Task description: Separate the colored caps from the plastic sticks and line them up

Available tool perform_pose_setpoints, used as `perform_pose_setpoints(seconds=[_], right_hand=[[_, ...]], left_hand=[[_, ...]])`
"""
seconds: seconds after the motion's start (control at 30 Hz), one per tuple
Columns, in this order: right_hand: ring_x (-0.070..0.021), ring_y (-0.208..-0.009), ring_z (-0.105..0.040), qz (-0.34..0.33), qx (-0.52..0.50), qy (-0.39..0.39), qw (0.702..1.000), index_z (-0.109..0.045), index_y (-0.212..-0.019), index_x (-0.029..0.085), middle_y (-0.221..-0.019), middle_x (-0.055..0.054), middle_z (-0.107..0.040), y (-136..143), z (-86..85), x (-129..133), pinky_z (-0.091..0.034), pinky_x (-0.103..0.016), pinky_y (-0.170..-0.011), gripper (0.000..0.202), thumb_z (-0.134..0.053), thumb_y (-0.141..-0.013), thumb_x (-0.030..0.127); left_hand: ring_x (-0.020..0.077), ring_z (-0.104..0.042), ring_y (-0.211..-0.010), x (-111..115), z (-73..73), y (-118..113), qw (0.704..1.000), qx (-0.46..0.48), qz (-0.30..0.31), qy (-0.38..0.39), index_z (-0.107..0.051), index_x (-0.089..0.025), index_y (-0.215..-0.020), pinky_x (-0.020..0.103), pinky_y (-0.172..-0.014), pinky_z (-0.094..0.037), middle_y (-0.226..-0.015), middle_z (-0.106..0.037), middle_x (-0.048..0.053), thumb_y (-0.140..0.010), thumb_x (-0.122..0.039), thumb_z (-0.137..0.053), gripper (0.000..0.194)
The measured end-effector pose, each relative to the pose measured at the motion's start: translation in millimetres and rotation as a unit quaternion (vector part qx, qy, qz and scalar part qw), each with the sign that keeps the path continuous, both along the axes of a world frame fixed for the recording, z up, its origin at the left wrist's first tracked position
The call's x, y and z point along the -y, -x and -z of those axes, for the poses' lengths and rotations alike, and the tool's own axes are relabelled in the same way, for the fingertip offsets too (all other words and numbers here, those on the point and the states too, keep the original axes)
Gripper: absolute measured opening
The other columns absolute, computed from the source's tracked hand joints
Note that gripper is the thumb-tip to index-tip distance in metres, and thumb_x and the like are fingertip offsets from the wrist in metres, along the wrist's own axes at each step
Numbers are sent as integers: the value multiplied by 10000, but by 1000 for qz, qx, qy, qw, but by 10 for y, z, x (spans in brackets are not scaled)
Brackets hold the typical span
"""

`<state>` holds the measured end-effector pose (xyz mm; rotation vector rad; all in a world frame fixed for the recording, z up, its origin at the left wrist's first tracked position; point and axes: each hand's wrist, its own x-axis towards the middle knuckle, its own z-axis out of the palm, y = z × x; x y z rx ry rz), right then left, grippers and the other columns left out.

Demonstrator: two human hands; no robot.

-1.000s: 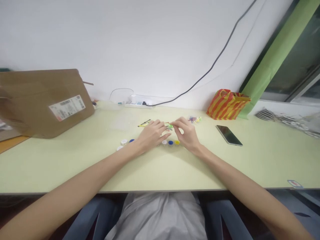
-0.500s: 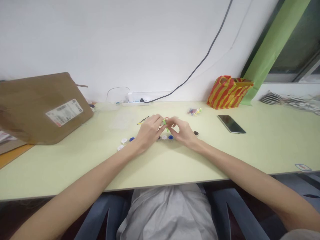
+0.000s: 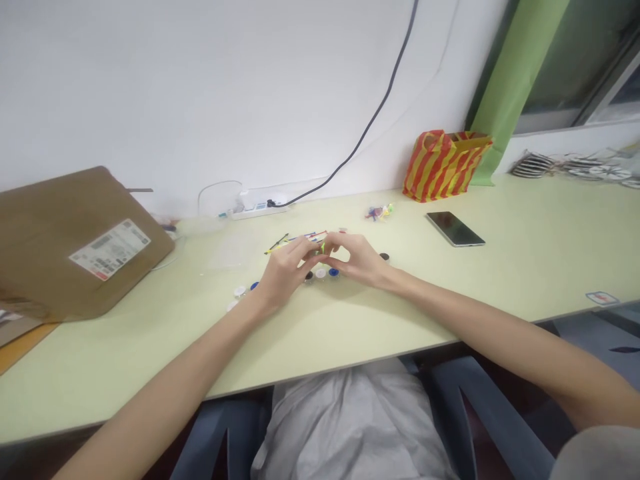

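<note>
My left hand [image 3: 286, 267] and my right hand [image 3: 356, 259] meet fingertip to fingertip above the table. Both are pinched on a small green piece [image 3: 323, 248], mostly hidden by the fingers. Just below them on the table stand a black round piece [image 3: 309, 275], a white one [image 3: 321, 273] and a blue one [image 3: 333, 272]. Beyond my hands lie thin coloured sticks [image 3: 278, 244]. A black round piece [image 3: 385, 257] is by my right wrist, and a white round piece [image 3: 240, 291] is left of my left hand.
A cardboard box [image 3: 75, 247] stands at the left. Against the wall is a power strip [image 3: 257, 204] with a black cable. A small coloured bundle [image 3: 379, 213], a striped bag [image 3: 445, 165] and a phone [image 3: 455, 229] are at the right, with coiled strips [image 3: 533, 164] farther off.
The view has turned and tilted slightly. The fingertips of my hands have come closer together around the green piece, and more of the coloured sticks shows behind them.
</note>
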<state>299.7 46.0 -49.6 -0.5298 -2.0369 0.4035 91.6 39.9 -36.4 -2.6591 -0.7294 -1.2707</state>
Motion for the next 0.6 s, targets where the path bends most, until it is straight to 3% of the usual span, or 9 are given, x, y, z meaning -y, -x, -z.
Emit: perform_pose_setpoints(seconds=[0.23, 0.43, 0.6], right_hand=[[-180, -817, -607, 37, -2, -20, 999, -588, -938, 214, -899, -39, -651, -28, -47, 27, -496, -331, -803, 82, -538, -912, 154], [-177, -788, -604, 9, 5, 22, 1000, -605, -864, 219, -885, -40, -677, -36, -65, 16, -501, -324, -779, 104, -539, -944, 210], [-153, -713, -562, -9, 6, 91, 996, -609, -810, 205, -778, -8, -640, -66, -142, 35, -478, -290, -701, 148, -605, -930, 291]], left_hand=[[202, -642, -991, -61, -29, 53, 998, -56, -1, -1, -578, -231, -1280, 360, -864, -535, -1152, -633, 106, -1019, -270, -564, 265], [222, -649, -999, -95, -12, 61, 995, -80, -34, -41, -583, -220, -1262, 375, -856, -527, -1144, -662, 114, -1024, -278, -548, 247], [228, -656, -1027, -69, -21, 33, 993, -105, -35, -27, -597, -209, -1162, 375, -877, -515, -1169, -672, 116, -1044, -334, -508, 194]])
